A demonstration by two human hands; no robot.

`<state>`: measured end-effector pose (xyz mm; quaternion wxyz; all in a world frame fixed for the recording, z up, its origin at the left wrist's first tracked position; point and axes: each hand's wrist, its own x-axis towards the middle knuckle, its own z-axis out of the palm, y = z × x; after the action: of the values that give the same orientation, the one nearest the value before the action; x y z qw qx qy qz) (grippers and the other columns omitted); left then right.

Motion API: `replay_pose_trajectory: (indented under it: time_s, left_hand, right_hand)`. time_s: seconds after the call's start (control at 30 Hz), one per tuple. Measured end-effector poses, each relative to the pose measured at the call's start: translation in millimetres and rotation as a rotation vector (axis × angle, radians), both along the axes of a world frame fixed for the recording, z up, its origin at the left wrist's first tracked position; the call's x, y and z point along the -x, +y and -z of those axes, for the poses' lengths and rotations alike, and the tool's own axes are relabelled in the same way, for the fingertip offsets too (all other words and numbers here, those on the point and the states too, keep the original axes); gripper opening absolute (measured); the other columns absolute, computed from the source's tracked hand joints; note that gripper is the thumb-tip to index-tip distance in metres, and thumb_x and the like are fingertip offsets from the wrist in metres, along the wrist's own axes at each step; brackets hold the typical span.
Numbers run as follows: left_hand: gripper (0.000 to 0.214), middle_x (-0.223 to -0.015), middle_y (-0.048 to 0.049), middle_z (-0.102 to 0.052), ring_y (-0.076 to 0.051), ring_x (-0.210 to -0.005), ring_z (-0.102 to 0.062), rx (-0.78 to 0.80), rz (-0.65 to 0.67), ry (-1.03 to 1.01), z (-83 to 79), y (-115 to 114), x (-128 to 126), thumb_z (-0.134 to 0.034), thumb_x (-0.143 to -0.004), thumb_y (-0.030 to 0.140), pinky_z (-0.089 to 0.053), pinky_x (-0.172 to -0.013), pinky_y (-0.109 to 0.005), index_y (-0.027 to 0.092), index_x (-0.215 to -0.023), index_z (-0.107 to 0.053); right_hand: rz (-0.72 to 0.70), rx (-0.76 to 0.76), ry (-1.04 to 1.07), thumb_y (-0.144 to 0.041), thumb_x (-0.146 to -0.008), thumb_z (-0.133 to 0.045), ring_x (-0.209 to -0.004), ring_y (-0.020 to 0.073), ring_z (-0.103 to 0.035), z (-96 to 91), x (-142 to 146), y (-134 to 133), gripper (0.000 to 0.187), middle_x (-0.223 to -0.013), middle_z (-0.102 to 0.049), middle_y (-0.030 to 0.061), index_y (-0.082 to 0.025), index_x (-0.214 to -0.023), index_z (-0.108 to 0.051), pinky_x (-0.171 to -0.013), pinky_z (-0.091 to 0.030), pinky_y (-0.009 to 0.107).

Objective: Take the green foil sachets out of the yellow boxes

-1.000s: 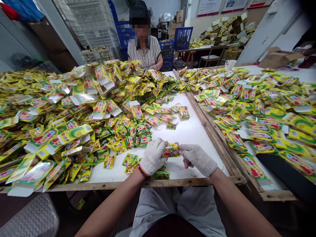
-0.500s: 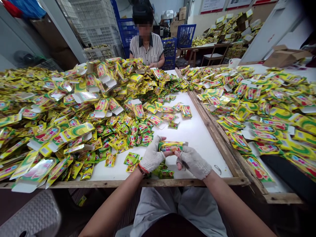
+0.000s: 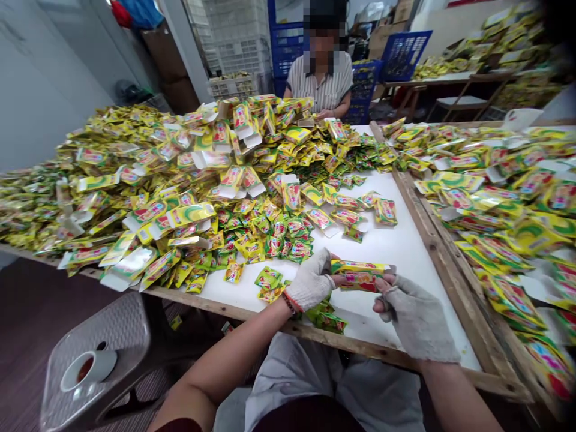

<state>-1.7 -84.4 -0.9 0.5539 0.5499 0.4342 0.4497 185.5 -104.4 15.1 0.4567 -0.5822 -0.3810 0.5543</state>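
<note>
My left hand (image 3: 314, 281), in a pale knit glove with bare fingertips, grips the left end of a small yellow, green and red carton (image 3: 360, 277). At the carton's other end, the gloved fingers of my right hand (image 3: 418, 315) pinch near a greyish end flap. The carton lies sideways just above the white tabletop (image 3: 360, 315). Under my left wrist are several green sachets (image 3: 327, 318), with more sachets (image 3: 270, 283) to its left. Beyond my hands lie loose cartons (image 3: 384, 211).
A large heap of cartons and sachets (image 3: 180, 180) covers the table's left side. Wooden strips (image 3: 427, 228) divide it from more cartons (image 3: 508, 222) on the right. A co-worker (image 3: 321, 78) sits opposite. A cup (image 3: 89, 370) stands on a grey stool (image 3: 99, 336) at lower left.
The view has swung left, bringing the stool's cup into sight and shifting everything rightward. Both hands still hold the carton; my right hand shows more of its back.
</note>
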Motion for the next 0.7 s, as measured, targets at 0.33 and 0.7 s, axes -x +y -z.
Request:
replay_pose_trajectory:
  time_s: [0.33,0.7]
  left_hand:
    - [0.035,-0.078,-0.0004,-0.059,-0.011,-0.068,-0.054,-0.001,0.04,0.111,-5.9,-9,6,-0.072,-0.072,0.037,-0.044,-0.062,-0.022,0.017,-0.091,-0.051]
    - [0.03,-0.098,-0.0066,-0.06,-0.018,-0.086,-0.057,-0.308,-0.416,0.844,-22.0,-24,100,-0.055,-0.085,0.034,-0.046,-0.079,-0.03,0.018,-0.111,-0.053]
  right_hand:
    - [-0.485,0.092,-0.236,-0.057,-0.081,-0.054,-0.038,0.0105,-0.038,2.0,6,-1,0.041,-0.042,-0.053,-0.0013,-0.017,-0.083,-0.062,-0.039,-0.025,0.022]
    - [-0.378,-0.169,-0.523,-0.048,-0.076,-0.058,-0.046,0.0149,-0.049,2.7,4,23,0.03,-0.05,-0.057,0.0037,-0.02,-0.066,-0.066,-0.047,-0.033,0.03]
